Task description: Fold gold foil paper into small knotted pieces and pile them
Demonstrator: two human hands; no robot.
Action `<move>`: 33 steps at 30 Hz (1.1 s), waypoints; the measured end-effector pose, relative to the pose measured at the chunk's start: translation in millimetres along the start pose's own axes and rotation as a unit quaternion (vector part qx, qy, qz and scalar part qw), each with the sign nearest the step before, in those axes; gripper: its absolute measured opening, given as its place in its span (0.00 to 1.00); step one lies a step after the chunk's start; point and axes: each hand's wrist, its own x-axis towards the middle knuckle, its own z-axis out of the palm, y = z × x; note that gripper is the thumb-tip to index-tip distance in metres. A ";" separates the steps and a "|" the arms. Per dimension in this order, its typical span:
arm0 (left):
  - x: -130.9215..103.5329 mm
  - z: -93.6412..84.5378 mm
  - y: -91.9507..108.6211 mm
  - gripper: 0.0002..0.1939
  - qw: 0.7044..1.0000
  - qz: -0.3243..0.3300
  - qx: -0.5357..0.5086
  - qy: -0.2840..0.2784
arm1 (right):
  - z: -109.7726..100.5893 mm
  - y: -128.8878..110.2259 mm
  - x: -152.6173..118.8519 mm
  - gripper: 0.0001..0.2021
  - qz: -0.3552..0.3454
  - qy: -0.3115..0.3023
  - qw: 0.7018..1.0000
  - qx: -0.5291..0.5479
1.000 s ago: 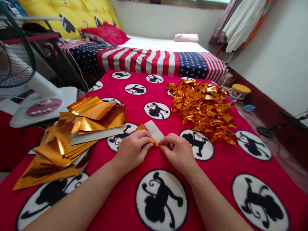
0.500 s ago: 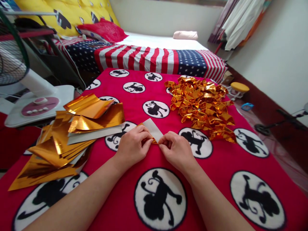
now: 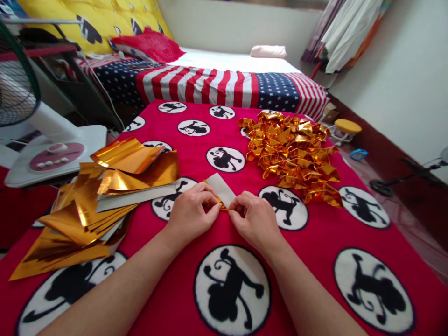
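Observation:
A sheet of gold foil paper (image 3: 221, 188) lies between my hands, its grey-white back facing up and a narrow gold fold along the near edge. My left hand (image 3: 192, 207) pinches the left part of that fold between thumb and fingers. At the right corner, my right hand (image 3: 254, 213) grips the paper with thumb and fingertips closed. To the left is a loose stack of flat gold foil sheets (image 3: 115, 186), some showing their pale backs. Over to the right lies a heap of folded gold foil pieces (image 3: 292, 151). My fingers hide parts of the paper's near edge.
The red cloth (image 3: 301, 266) with round black-and-white figures covers the table. A fan with a white base (image 3: 87, 140) stands at the left. Beyond the table is a bed (image 3: 217, 86) with flag-patterned fabric. A yellow stool (image 3: 347, 125) stands at the right on the floor.
Both hands keep hold of the foil paper in nearly the same place, the left fingers slightly shifted along the fold. The whole view has moved very slightly.

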 end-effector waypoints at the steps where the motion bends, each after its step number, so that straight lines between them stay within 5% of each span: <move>1: 0.6 -0.6 -0.1 0.08 1.000 -0.004 -0.013 0.001 | -0.2 -0.5 0.0 0.06 -0.001 0.000 1.000 -0.004; 33: 1.2 2.9 -0.6 0.10 0.999 -0.030 0.003 0.033 | 6.1 -8.2 0.0 0.06 0.005 0.013 0.996 -0.093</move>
